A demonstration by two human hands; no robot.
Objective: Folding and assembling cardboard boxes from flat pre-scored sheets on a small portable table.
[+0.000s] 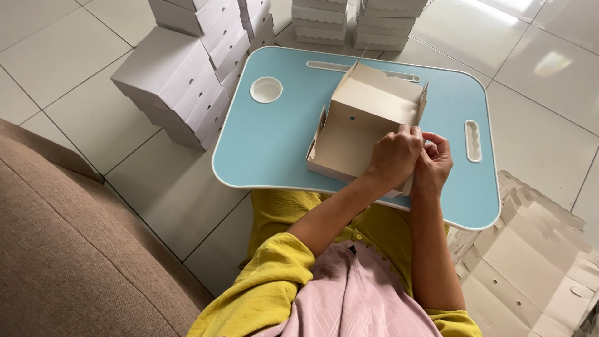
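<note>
Two hands meet at near-right corner of half-folded cardboard box (pixel 362 122) on blue lap tray (pixel 274 137). Left hand (pixel 394 156) clamps side flap; right hand (pixel 432 163) pinches same flap, apparently steadying fold. Finished boxes (pixel 187 68) stacked left on floor.

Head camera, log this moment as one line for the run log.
left hand: on cardboard box side flap | right hand: pinching same flap | box: half-folded, open, on blue lap table | finished white boxes: stacked on floor

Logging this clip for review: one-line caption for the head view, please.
Both hands, left hand and right hand, pinch one side of a half-folded cardboard box on a blue lap table.
</note>
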